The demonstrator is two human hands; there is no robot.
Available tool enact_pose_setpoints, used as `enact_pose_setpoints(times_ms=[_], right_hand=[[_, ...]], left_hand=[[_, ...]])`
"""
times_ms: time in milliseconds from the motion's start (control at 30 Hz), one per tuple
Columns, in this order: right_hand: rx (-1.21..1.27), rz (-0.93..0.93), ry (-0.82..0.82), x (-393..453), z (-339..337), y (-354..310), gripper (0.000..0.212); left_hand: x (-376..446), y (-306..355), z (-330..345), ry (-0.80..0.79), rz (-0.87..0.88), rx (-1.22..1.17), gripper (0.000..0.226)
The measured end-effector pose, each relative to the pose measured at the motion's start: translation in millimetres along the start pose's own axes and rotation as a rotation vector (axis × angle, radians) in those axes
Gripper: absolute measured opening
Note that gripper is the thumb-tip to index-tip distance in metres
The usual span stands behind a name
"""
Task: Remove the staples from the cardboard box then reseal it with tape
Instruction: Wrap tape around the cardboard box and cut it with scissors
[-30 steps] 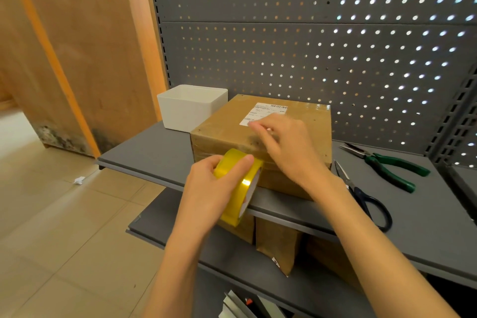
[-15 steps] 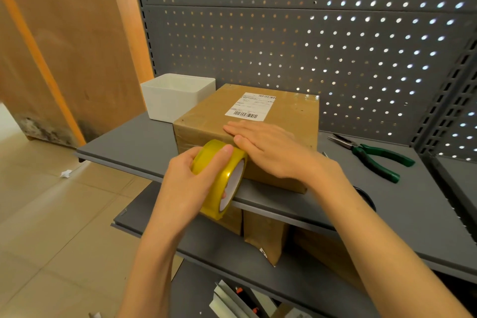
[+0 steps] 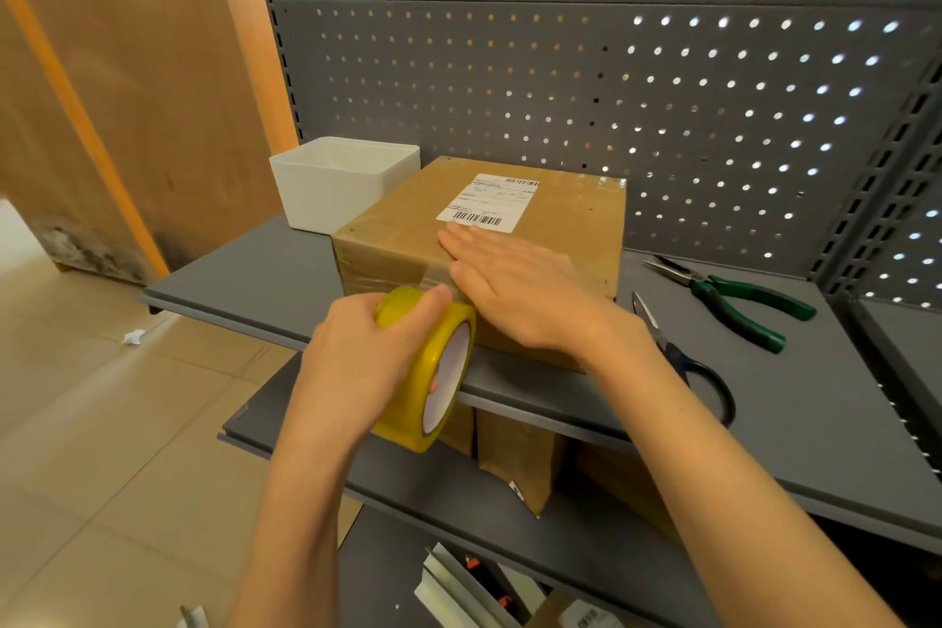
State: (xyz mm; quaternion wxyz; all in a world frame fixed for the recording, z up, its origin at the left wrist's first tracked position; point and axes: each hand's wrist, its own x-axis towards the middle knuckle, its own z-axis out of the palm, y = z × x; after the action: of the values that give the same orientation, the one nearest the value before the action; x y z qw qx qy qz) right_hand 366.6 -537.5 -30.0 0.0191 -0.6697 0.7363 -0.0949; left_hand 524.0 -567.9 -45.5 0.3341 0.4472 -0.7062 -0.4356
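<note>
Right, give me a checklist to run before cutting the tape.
1. Left hand grips the tape roll: ok.
2. Right hand lies flat on the box, pressing the tape down: ok.
3. Scissors lie on the shelf by the right wrist: ok.
4. A hand free for the scissors: not ok.
5. Tape stuck fully along the seam: cannot tell.
6. Staples all out: cannot tell.
</note>
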Motion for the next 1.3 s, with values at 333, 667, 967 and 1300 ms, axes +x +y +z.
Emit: enact_pose_setpoints(times_ms=[333,667,967,1300], right_hand=[[-0.086,-0.006,0.099,-3,6,-2,0.052],[-0.082,0.007,0.090,-2,6,-3,0.051],[-0.087,0.001,0.094,-3,6,-3,0.052],[-0.089,0.002,0.121,-3,7,-2,0.053]], left_hand=[[-10,-12,-11,-0.166,-0.042,-0.184,0.038],[-5,-10,-4,-0.022,-0.108,-0.010,0.057],[-11,-14,-8,0.043,-0.057,0.055,0.043],[7,-9,-9,0.091,0.108,0.184,0.007]])
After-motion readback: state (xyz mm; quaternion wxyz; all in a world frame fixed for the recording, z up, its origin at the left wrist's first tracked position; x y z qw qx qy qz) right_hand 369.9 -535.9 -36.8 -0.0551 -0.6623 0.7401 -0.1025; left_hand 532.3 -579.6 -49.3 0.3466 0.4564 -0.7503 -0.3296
